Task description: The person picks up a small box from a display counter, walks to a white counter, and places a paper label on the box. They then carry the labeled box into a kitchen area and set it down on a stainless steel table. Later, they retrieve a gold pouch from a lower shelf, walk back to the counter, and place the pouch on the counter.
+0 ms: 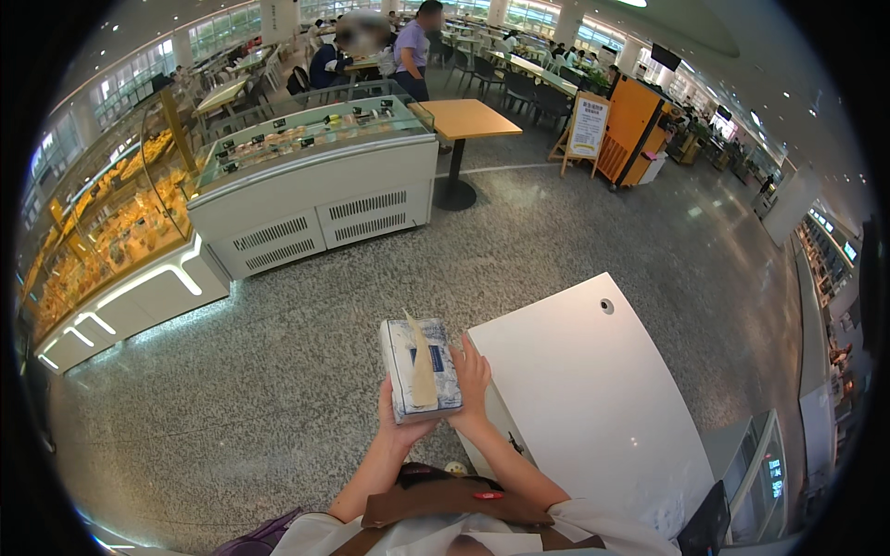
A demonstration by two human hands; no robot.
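A soft pack of tissues [407,361], white and blue with printed writing, is held out in front of my body between both hands. A beige tissue [421,375] stands out of the slot on its top. My left hand [398,417] grips the pack's near left corner and reaches beneath it. Along the right side lies my right hand [471,379], fingers spread against the pack, close to the corner of a white table [577,375]. The pack's underside is hidden.
A white glass-topped display fridge [320,201] and a lit bread counter [132,299] stand to the left. Farther off are a wooden table [466,119], a sign on an easel [588,128] and an orange cabinet [631,132]. A person in a purple shirt [412,48] stands behind the fridge.
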